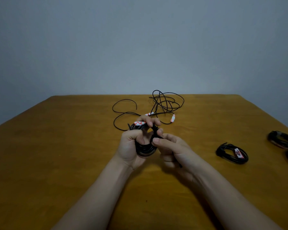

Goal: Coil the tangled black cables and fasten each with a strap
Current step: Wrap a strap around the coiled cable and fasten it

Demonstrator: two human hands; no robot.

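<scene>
Held above table (56,146), centre: black coil (145,149), gripped by left hand (131,145), fingers curled round loops. Right hand (175,146): thumb and forefinger pinching strap (155,132) at coil's right side; fastening judged unfinished. Done: three bundled coils (232,153) lying at table's right edge. Remaining: tangled cable (165,103) behind hands, uncoiled, well apart from finished coils.

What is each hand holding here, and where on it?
Left hand grips the coiled black cable around its left side; right hand pinches the coil's upper right edge between thumb and fingertip.
</scene>
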